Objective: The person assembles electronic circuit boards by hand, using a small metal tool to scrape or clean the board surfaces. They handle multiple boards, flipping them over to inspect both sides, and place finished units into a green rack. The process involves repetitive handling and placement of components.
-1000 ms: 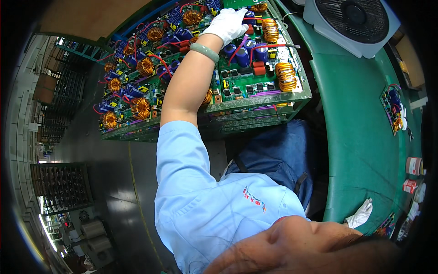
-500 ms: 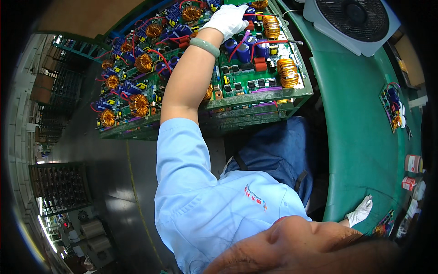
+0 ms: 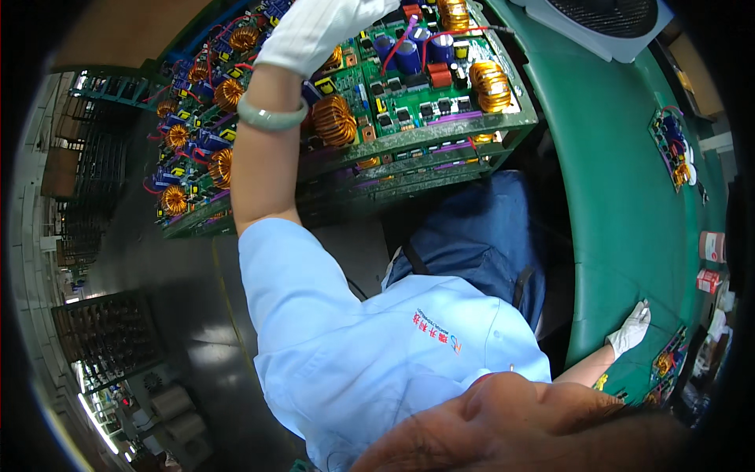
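Note:
My left hand point(image 3: 318, 33), in a white glove, is over a green metal rack point(image 3: 440, 140) of circuit boards at the top. Its fingertips run to the picture's upper edge, so whether they hold anything is hidden. Beneath and beside it, a green circuit board point(image 3: 403, 96) carries copper-wound coils point(image 3: 334, 122), blue capacitors point(image 3: 408, 58) and red wires. Far to the right, my right hand point(image 3: 629, 332), also white-gloved, is over the green bench mat point(image 3: 621, 228). Its fingers are stretched out with nothing visible in them. A smaller circuit board point(image 3: 667, 363) lies just beyond it.
A box fan point(image 3: 609, 27) stands at the bench's far end. Another circuit board point(image 3: 673, 149) and small boxes point(image 3: 712, 247) line the right side. On the left, shelving racks point(image 3: 106, 334) stand beyond a grey floor point(image 3: 197, 291) with a yellow line.
The view has shifted somewhat. My left hand has moved left and up over the rack, uncovering a large coil. My right hand has moved up the bench, with more forearm showing.

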`<state>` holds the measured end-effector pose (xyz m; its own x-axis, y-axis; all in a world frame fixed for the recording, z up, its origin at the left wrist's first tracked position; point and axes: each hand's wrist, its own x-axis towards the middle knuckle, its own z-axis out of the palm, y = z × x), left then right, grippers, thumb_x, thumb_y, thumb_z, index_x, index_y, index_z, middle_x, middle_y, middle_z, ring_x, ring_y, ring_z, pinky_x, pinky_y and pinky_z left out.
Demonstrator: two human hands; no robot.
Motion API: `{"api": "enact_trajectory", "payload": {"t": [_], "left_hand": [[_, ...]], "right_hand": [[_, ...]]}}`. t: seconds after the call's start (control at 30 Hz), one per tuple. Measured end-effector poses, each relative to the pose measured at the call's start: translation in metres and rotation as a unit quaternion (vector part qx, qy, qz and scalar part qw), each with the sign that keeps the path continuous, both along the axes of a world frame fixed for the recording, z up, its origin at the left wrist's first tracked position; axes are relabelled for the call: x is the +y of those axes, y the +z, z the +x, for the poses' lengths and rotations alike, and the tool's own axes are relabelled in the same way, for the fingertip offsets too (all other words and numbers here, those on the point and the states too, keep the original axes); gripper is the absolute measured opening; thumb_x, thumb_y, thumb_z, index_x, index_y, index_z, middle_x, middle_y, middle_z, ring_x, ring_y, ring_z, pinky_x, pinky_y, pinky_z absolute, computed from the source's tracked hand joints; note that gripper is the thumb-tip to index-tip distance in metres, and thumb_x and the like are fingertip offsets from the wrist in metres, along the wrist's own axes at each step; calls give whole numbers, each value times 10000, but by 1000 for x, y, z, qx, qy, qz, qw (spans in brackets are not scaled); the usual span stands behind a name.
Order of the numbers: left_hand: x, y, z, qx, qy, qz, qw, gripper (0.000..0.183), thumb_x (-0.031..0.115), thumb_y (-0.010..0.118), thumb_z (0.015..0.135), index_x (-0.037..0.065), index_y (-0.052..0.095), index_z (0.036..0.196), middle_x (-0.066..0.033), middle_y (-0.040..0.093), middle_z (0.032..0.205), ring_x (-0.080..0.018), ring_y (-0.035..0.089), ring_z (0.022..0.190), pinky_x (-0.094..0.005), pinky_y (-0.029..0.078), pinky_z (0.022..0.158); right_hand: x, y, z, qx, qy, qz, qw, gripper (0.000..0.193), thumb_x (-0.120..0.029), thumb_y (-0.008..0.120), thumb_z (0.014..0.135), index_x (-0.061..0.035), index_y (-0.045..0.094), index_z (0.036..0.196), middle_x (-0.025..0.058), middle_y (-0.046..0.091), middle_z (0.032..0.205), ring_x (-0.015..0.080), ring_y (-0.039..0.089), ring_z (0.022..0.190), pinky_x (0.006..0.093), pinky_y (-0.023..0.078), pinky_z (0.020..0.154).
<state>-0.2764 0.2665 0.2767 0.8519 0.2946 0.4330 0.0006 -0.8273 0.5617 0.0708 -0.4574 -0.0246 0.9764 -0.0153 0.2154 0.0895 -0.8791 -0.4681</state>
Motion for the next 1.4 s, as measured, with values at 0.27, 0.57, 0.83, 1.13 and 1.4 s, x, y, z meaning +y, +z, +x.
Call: {"api": "enact_trajectory", "payload": {"t": [0.27,0.57,0.83,1.13,1.4], "left_hand": [[-26,-36,-54,125,53,231,963,293,288,623,993,24,747,1023,-165,727,960,-350,690,897,-406,551,797],[-7,-78,-59,120,0,287,951,231,191,648,963,42,726,1121,-171,728,992,-363,676,957,-423,546,859],[-1,-97,-61,99,55,293,949,216,81,610,926,64,741,1097,-178,723,1002,-366,672,967,-429,549,884],[-2,-98,-61,82,45,308,947,239,36,589,913,74,752,1084,-170,729,1015,-355,675,993,-421,550,917],[-5,-88,-52,164,51,172,970,360,7,523,898,75,718,1194,-188,720,1052,-371,679,1000,-404,544,911]], "right_hand": [[0,6,0,4,-16,-29,999,514,-429,618,990,-27,667,1306,101,721,1266,267,671,1153,345,485,1003],[4,1,-1,-9,-17,0,1000,538,-502,621,966,-71,692,1279,137,738,1163,300,688,1057,372,502,926],[0,3,-1,-47,-14,-49,998,558,-522,631,959,-60,697,1266,139,745,1122,298,691,1017,368,506,904],[-2,3,-2,-17,-5,-13,1000,528,-479,640,970,-49,694,1272,136,742,1131,268,685,1010,338,499,912],[-3,6,0,-9,-17,-41,999,581,-539,630,948,-60,697,1270,152,739,1147,310,688,1041,378,504,928]]}}
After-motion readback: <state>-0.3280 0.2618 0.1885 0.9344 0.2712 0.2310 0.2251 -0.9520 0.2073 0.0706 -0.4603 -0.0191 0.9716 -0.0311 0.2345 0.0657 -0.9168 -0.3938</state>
